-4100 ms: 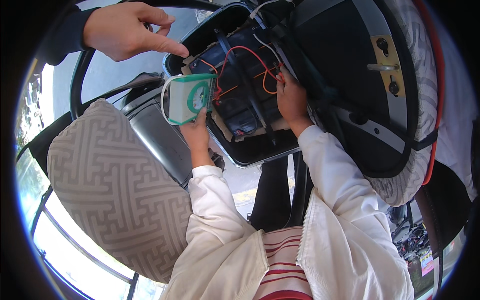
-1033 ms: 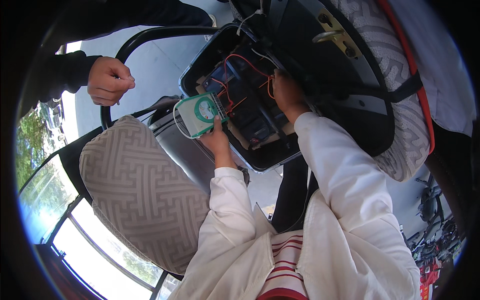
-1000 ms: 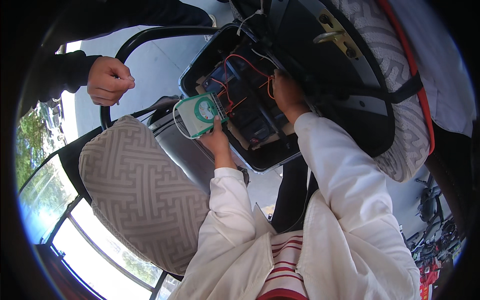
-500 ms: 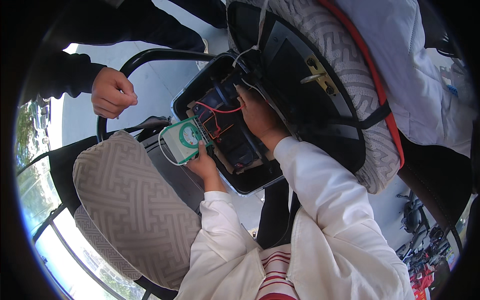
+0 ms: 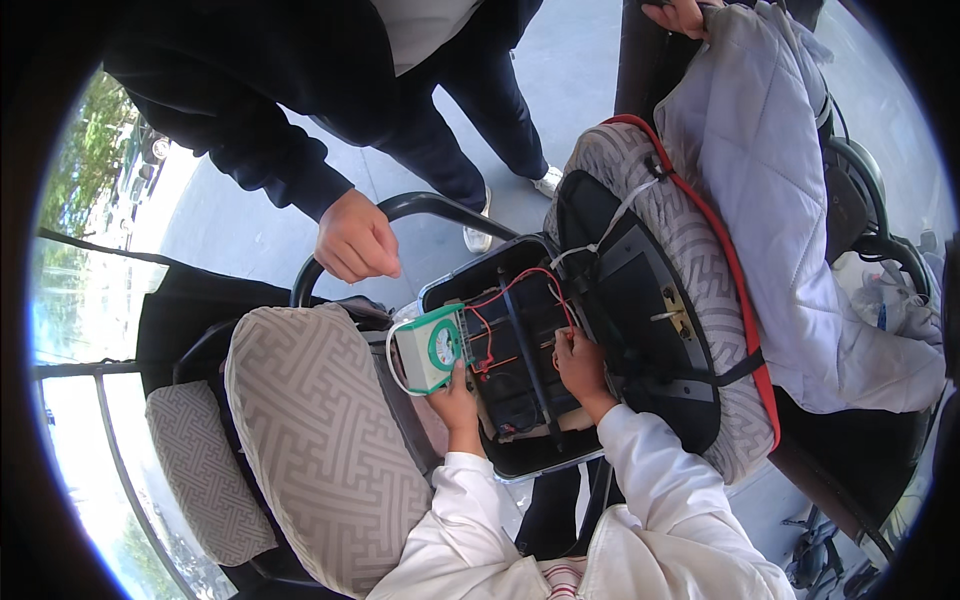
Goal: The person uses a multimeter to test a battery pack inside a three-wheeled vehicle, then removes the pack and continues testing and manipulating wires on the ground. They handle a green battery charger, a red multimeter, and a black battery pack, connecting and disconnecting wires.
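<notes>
My left hand [image 5: 455, 400] holds a green-and-white boxy device [image 5: 420, 355] with a round dial and white carry handle, at the left edge of an open black battery compartment [image 5: 495, 455]. Inside are dark batteries [image 5: 515, 395], a long crosswise bar [image 5: 532, 366] and red and orange wires [image 5: 530, 273]. My right hand [image 5: 582, 370] is over the batteries, fingers pinched on a red wire near the compartment's right side. A padded lid [image 5: 640, 320] with a brass latch stands raised to the right.
A grey patterned cushion [image 5: 310, 450] lies left. A co-worker's hand [image 5: 356, 236] hangs above a black curved rail [image 5: 420, 202], legs beyond. Another hand [image 5: 680, 18] is at a white quilted cover [image 5: 750, 170], top right. Pale pavement [image 5: 560, 80] surrounds them.
The view has shifted, so the compartment appears lower and more of the co-worker shows. My right hand's fingers have moved along the wires; my left hand still holds the device.
</notes>
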`<control>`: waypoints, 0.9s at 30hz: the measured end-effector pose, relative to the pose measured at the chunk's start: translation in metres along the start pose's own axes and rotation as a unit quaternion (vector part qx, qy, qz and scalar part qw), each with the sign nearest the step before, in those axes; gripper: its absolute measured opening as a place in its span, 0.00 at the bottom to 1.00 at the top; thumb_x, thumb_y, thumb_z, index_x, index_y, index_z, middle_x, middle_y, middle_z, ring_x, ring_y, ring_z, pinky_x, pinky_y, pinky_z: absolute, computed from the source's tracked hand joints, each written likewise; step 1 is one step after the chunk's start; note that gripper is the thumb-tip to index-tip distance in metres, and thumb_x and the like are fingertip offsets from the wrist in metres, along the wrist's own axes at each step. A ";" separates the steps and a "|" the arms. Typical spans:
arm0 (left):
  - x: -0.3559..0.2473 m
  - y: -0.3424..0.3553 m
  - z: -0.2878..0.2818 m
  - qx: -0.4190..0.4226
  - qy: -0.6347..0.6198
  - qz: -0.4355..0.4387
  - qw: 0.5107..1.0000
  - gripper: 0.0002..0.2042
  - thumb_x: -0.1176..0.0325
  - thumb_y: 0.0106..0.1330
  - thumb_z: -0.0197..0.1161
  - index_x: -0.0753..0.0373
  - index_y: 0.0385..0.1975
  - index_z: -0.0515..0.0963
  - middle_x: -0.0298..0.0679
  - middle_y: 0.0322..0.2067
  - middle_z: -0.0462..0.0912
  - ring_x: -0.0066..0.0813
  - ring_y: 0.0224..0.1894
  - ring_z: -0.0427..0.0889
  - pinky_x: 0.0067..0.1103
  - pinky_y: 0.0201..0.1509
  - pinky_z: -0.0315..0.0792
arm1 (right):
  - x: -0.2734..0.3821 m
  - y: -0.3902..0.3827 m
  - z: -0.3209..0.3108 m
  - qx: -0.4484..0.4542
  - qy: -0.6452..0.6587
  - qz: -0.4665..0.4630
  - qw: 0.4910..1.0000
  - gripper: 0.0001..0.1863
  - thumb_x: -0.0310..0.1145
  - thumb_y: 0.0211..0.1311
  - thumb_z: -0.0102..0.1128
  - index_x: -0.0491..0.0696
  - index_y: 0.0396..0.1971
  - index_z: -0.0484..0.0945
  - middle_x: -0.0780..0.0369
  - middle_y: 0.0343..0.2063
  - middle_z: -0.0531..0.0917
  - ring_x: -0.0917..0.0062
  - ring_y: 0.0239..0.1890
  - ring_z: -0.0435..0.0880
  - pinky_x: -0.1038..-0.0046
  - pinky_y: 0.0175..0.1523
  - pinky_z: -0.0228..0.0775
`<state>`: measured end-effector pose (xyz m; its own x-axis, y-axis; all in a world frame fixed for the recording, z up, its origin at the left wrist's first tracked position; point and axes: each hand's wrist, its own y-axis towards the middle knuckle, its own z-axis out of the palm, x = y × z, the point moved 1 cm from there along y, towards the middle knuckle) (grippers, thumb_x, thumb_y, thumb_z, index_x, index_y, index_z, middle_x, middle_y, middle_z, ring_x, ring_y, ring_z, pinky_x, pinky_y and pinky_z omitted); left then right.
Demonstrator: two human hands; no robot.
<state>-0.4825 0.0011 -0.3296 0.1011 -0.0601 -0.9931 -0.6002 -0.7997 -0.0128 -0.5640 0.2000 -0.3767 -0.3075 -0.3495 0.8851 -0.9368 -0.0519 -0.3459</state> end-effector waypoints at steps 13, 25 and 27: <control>-0.012 0.017 0.019 0.062 0.009 -0.014 0.998 0.14 0.75 0.65 0.66 0.74 0.48 0.78 0.43 0.48 0.83 0.28 0.50 0.80 0.24 0.57 0.70 | 0.005 -0.045 -0.030 -0.057 0.037 -0.111 0.992 0.13 0.25 0.66 0.55 0.42 0.48 0.80 0.52 0.43 0.85 0.61 0.46 0.85 0.68 0.51 0.76; 0.053 0.066 0.096 0.162 -0.202 -0.226 0.939 0.22 0.81 0.58 0.65 0.63 0.54 0.73 0.39 0.48 0.79 0.31 0.48 0.80 0.27 0.51 0.74 | -0.018 -0.071 -0.040 -0.043 0.021 -0.044 0.998 0.15 0.24 0.64 0.57 0.44 0.50 0.80 0.53 0.38 0.85 0.64 0.42 0.86 0.70 0.48 0.76; 0.063 0.067 0.104 0.160 -0.237 -0.243 0.927 0.21 0.82 0.58 0.65 0.62 0.52 0.74 0.38 0.47 0.80 0.32 0.47 0.81 0.26 0.49 0.75 | -0.023 -0.068 -0.040 -0.045 0.028 -0.038 0.998 0.15 0.24 0.63 0.57 0.44 0.50 0.80 0.54 0.38 0.85 0.65 0.41 0.86 0.70 0.48 0.76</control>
<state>-0.5988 0.0058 -0.4049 0.1064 0.5913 -0.7994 -0.7879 -0.4403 -0.4305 -0.4997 0.2492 -0.3604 -0.2419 -0.2942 0.9246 -0.9681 0.0094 -0.2503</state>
